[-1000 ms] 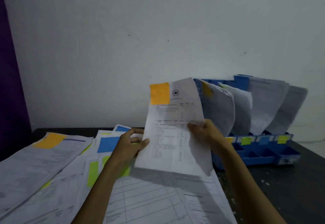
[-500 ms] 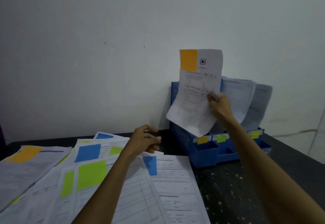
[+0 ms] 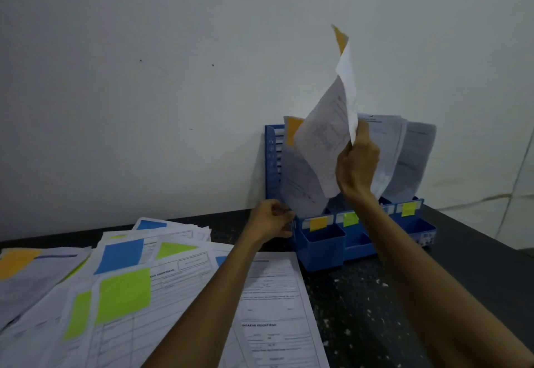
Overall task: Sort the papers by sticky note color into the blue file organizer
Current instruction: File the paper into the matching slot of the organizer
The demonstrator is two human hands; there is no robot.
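While my right hand [image 3: 357, 165] pinches the orange-noted paper [image 3: 323, 136], it needs slotting into the blue file organizer [image 3: 271, 159]; I cannot tell the grip of my left hand [image 3: 270, 220].

The blue file organizer [image 3: 323, 247], ahead at one o'clock, looks like smooth plastic; the papers [image 3: 277, 289] at ten o'clock are matt; the dark tabletop [image 3: 375, 309] is speckled and dull.

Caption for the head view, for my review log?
Right hand holds an orange-noted paper at the orange-labelled end slot of the organizer; left hand at its left corner.
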